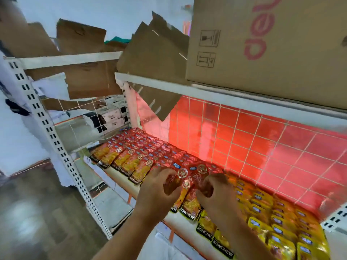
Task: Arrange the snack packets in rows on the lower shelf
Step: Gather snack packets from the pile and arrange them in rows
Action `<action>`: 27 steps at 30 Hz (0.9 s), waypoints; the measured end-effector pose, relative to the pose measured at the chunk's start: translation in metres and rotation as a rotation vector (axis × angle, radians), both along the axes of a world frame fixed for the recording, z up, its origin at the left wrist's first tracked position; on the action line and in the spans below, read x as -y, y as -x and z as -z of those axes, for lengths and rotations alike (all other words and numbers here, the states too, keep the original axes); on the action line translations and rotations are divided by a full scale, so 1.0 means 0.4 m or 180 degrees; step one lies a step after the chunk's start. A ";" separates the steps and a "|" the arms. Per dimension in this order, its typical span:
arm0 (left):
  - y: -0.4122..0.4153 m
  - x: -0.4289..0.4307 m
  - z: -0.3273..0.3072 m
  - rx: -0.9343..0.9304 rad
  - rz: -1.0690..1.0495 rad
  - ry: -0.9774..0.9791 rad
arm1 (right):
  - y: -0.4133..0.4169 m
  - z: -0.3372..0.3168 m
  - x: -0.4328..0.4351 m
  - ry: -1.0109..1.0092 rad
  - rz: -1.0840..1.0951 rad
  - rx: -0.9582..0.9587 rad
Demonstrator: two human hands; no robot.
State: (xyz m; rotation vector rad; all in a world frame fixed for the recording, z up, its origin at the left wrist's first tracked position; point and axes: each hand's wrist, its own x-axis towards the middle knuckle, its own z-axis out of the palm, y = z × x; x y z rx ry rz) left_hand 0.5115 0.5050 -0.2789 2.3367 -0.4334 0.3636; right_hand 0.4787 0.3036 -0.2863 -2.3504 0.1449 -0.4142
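Both hands are down at the front of the lower shelf (120,178), right in the middle of the display. The left hand (161,182) has its fingers curled over a clutch of red packets (187,178), and the right hand (212,188) is bunched tight on the same clutch from the other side, knuckles up. So that's two hands gripping one bundle, sitting right at the shelf's front edge. To the left, the red snack packets (142,147) lie flat in overlapping rows running to the back. To the right, the yellow snack packets (272,212) fill their own rows. Behind it all stands a wire grid panel (244,137) glowing red, and a big cardboard box (262,53) sits on the upper shelf (225,96) overhead. It's all a little blurred.
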 end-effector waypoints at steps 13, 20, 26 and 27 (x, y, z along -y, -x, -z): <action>-0.184 -0.059 0.294 0.0063 0.1142 0.0034 | -0.033 0.181 -0.198 0.0508 0.2012 -0.0965; -0.198 -0.065 0.307 0.0048 0.1201 0.0270 | -0.061 0.189 -0.246 0.0737 0.2356 -0.1175; -0.196 -0.067 0.308 0.0117 0.1220 0.0191 | -0.063 0.184 -0.250 0.0690 0.2489 -0.1332; -0.197 -0.067 0.308 0.0124 0.1216 0.0179 | -0.062 0.184 -0.250 0.0686 0.2480 -0.1359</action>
